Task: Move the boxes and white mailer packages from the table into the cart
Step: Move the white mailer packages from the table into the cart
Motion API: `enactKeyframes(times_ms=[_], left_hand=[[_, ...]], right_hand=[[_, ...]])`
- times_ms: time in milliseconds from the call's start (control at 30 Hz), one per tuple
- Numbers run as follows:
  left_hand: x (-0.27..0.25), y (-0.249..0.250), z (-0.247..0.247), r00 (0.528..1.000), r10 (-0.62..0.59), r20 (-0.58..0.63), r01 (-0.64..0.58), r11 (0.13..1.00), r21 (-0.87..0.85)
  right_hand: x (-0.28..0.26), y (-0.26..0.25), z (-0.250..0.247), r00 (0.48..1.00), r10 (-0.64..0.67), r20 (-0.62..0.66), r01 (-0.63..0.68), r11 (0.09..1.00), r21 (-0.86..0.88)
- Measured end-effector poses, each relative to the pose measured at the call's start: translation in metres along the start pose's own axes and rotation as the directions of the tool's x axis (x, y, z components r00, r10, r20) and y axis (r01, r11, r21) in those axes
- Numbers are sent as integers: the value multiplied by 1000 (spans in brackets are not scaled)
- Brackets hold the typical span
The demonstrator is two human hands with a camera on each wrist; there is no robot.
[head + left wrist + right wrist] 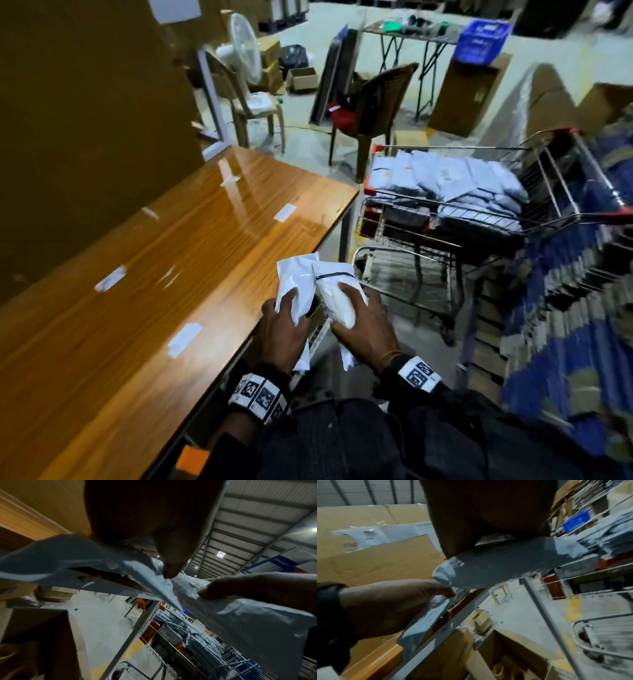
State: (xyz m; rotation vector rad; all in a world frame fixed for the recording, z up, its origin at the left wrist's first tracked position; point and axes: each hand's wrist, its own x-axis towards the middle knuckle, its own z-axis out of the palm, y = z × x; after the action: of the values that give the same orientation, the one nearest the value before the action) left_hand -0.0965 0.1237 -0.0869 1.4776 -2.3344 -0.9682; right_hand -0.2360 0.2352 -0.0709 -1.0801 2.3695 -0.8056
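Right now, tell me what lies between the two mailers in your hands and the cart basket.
Nothing but open air over bare floor, in the head view, separates the mailers from the cart.

Each wrist wears a band of white tiles printed with black square codes: left band, right band. A thin yellow thread circles the right wrist. Dark sleeves behind.

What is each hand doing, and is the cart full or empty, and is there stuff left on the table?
left hand: grips a white mailer, held off the table's edge.
right hand: grips a second white mailer.
cart: basket heaped with white mailers, boxes underneath.
table: only tape strips show on top.
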Motion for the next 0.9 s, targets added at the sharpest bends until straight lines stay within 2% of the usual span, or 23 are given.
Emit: enactKeyframes(times_ms=[167,367,733,900], left_hand=[[65,40,9,998,49,34,-47,998,-51],[134,70,25,987,136,84,-129,989,-78],[208,112,60,952,275,135,-260,958,-119],[233,145,79,942,306,138,-287,948,-141]], right_hand=[[55,14,-29,996,61,-59,-61,998,4],[111,29,-41,985,122,-124,-118,992,34],[181,70,-71,927,298,-228,-276,953,123],[211,103,-89,903,329,-276,-287,940,183]])
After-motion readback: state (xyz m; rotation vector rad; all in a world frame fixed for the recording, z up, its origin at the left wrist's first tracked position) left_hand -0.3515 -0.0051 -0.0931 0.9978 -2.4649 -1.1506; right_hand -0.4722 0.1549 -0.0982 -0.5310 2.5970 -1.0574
